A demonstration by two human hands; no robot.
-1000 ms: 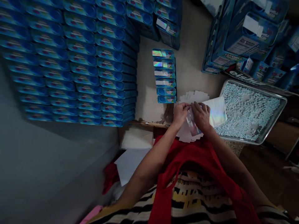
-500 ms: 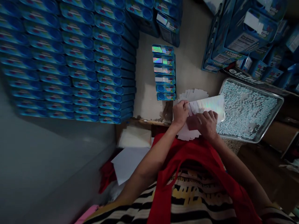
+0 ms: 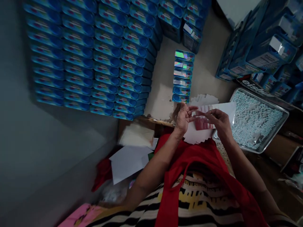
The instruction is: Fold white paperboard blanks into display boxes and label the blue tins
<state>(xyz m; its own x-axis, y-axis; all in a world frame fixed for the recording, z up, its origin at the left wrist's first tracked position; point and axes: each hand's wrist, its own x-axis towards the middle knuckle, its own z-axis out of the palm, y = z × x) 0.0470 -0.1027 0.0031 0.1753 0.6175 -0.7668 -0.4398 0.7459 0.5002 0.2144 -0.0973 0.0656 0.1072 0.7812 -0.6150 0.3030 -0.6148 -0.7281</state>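
Observation:
A shiny sticker sheet lies over a fanned pile of white papers, its left part showing pinkish-red reflections. My left hand is at the sheet's left end, palm partly turned up and fingers apart. My right hand is above the sheet, thumb and fingertips pinched on what looks like a thin sticker strip. That strip reaches toward my left fingertips; whether they touch it I cannot tell. Just beyond my left hand stands a row of small blue boxes, several with shiny stickers on their ends.
Stacked blue boxes fill the left side of the table. On the right are more blue boxes and a metal tray of small pale-blue and white pieces. Loose paper sheets lie below the table edge at left.
My left hand has let go of the sheet's edge and spread its fingers. My right hand has lifted from lying on the sheet into a pinch. The view has shifted left.

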